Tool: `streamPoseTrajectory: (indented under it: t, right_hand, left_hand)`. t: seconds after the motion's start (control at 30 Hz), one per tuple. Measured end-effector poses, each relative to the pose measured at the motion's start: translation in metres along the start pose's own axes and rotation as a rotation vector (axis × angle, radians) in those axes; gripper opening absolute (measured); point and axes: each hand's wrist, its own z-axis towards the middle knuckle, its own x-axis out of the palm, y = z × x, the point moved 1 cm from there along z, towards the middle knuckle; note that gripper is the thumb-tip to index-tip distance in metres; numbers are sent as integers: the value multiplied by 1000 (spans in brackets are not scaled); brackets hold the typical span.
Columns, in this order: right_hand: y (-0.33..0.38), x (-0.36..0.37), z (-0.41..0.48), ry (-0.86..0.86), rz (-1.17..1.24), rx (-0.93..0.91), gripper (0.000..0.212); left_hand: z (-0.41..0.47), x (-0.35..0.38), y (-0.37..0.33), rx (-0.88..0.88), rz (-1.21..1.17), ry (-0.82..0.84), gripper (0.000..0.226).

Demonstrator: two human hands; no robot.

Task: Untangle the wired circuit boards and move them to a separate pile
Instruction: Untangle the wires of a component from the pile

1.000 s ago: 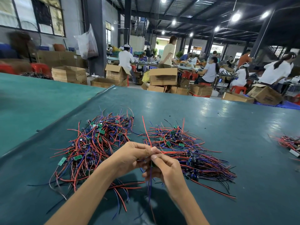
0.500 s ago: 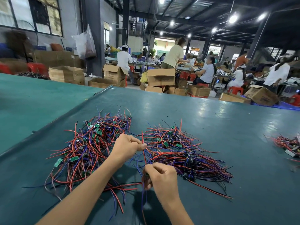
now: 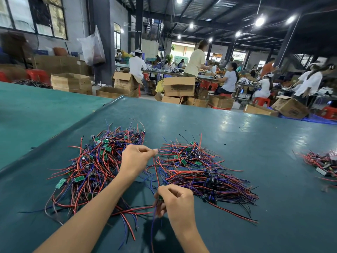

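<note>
Your left hand [image 3: 136,159]: fingers pinched tight on a red wire [image 3: 156,172]. Your right hand [image 3: 176,199]: fingers curled round a small circuit board [image 3: 160,198], its wires trailing below. Left pile [image 3: 91,170] and right pile [image 3: 206,179] flank your hands on the teal counter [image 3: 237,134]. Cardboard boxes [image 3: 179,86] and workers stand behind.

Wired PCBs [image 3: 91,167], 2 tangled piles

On the table [image 3: 255,143], two heaps of wired circuit boards lie side by side at mid-frame, the left pile [image 3: 94,167] and the right pile [image 3: 200,172]. The left hand [image 3: 135,158] sits between them, pinching a wire [image 3: 156,170]. The right hand [image 3: 175,199] lies below it, holding what seems to be a board [image 3: 160,198]. A third pile [image 3: 322,163] sits at the right edge, well apart. Cardboard boxes [image 3: 179,86] stand behind the table, across the upper middle.
</note>
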Motion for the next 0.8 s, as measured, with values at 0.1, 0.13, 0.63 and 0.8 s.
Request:
streamPoseTrajectory:
  t: [0.1,0.13,0.63,0.8]
  right_hand:
    - [1,3,4,-28,39,36,23]
    - [3,4,7,-48,90,61,25]
    - [10,-26,52,30,-10,211,18]
    - [10,-31,54,-46,77,213,19]
  left_hand:
    - [8,-5,-6,107,180,-153,34]
    - [9,-8,-8,72,202,-160,45]
    - [-57,15,-5,-326,-428,721,26]
    - [-53,17,-11,-403,-549,592,29]
